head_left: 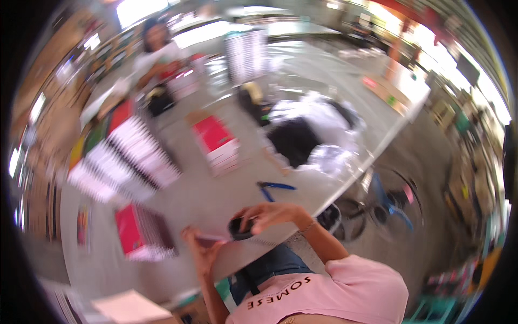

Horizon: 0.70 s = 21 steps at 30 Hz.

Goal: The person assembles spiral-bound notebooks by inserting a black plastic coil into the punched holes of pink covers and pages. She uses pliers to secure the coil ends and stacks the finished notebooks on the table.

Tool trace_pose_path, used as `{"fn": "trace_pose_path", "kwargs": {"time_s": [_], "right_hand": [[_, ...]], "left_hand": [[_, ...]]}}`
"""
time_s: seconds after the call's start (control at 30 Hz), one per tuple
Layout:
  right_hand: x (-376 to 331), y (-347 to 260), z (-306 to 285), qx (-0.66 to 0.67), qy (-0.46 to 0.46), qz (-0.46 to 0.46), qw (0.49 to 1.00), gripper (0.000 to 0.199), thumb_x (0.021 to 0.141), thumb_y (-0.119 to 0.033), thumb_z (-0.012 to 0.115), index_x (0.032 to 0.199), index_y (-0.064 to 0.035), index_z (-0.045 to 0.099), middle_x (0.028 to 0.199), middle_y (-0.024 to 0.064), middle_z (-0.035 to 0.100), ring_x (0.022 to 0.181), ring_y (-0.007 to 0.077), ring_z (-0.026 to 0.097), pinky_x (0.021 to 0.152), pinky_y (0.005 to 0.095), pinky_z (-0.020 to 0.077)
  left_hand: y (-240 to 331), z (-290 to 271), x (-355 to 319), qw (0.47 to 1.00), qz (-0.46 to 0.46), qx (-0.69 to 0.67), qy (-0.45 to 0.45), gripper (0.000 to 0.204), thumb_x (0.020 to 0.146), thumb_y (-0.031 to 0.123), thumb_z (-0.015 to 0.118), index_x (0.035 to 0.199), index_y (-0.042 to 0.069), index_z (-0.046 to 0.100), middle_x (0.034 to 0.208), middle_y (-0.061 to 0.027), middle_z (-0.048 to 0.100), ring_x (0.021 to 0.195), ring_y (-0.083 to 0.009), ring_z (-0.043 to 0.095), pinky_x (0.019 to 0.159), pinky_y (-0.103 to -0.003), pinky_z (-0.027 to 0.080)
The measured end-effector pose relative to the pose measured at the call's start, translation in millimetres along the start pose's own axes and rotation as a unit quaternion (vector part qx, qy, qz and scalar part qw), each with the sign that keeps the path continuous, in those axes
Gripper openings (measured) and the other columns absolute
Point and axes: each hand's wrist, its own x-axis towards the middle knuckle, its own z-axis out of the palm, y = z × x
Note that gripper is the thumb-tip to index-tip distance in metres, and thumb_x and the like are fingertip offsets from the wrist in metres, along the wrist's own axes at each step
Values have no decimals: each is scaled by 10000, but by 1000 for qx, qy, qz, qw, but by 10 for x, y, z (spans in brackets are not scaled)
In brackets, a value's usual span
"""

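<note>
At the table's near edge my left hand (203,252) grips the end of a thin, reddish notebook (215,238), thumb and fingers on either side of it. My right hand (265,217) reaches in from the right, with its fingers curled at a dark round object (237,231); its exact kind is blurred. A fine coil-like row (263,243) runs from there along the table edge. Beyond my right hand lie blue-handled pliers (276,186).
Stacked spiral notebooks (127,159) and a red-covered stack (141,232) stand left. Another red-topped stack (216,141) sits mid-table (189,189). White plastic with black material (294,141) lies right of it. A person (159,56) is across the table; a tall stack (246,54) stands behind.
</note>
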Motion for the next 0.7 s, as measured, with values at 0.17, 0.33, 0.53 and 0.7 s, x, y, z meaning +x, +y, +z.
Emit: {"fn": "trace_pose_path", "kwargs": {"time_s": [0.17, 0.33, 0.53, 0.7], "right_hand": [[23, 31, 74, 90, -62, -102, 989, 599, 766, -491, 819, 1067, 13, 701, 1312, 128, 576, 1165, 239, 543, 993, 366, 430], [75, 91, 131, 28, 40, -46, 998, 548, 763, -462, 833, 1012, 11, 715, 944, 65, 696, 899, 153, 621, 812, 304, 481], [92, 153, 210, -123, 150, -21, 981, 490, 767, -424, 828, 967, 11, 725, 950, 88, 695, 909, 169, 614, 802, 306, 481], [79, 15, 338, 60, 39, -68, 995, 508, 765, -424, 819, 992, 19, 716, 960, 107, 688, 943, 174, 603, 805, 316, 483]], "left_hand": [[-7, -84, 106, 999, 34, -37, -20, 727, 715, 482, 858, 1128, 55, 440, 1043, -106, 387, 1031, -300, 410, 948, -461, 346], [-126, -129, 117, 995, -7, -61, -76, 672, 778, 368, 808, 1206, 46, 402, 1102, -112, 373, 1072, -257, 419, 968, -379, 365], [218, -259, 266, 978, -77, 53, -188, 677, 805, 561, 712, 1162, 17, 524, 1030, -201, 564, 969, -260, 566, 936, -446, 440], [288, -332, 302, 970, -96, 74, -209, 712, 810, 627, 681, 1153, 14, 566, 1003, -227, 634, 928, -255, 620, 919, -466, 470]]}}
